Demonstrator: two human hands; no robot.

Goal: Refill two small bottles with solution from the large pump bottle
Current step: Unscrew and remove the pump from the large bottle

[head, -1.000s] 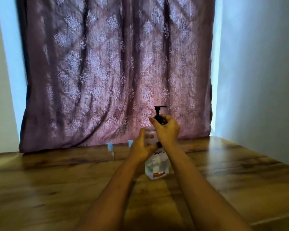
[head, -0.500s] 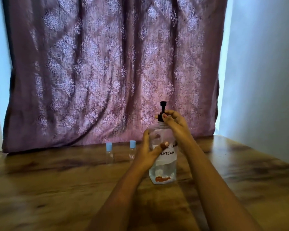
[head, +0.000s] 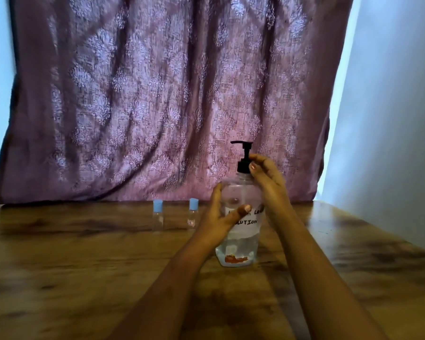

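Our left hand [head: 219, 217] wraps the clear body of the large pump bottle [head: 241, 231] from the left side, thumb laid across the front over its white handwritten label, fingers curled behind. Our right hand [head: 268, 177] sits higher, on the right of the bottle's shoulder, with fingertips pinching the black collar of the pump head [head: 244, 155]; the pump spout points left. Both hands are gripping the bottle, none of it released.

Largest to smallest now: we see the purple patterned curtain [head: 157, 94] filling the back, hanging down to the wooden table [head: 71, 278]. On that table the pump bottle stands upright, between our forearms, holding a low level of clear liquid with a reddish mark near its base. To the left of our left hand, well apart from it near the curtain's hem, stand the 2 small bottles [head: 157, 217] with pale blue caps, the second one [head: 192, 214] just left of our wrist, both upright and capped.
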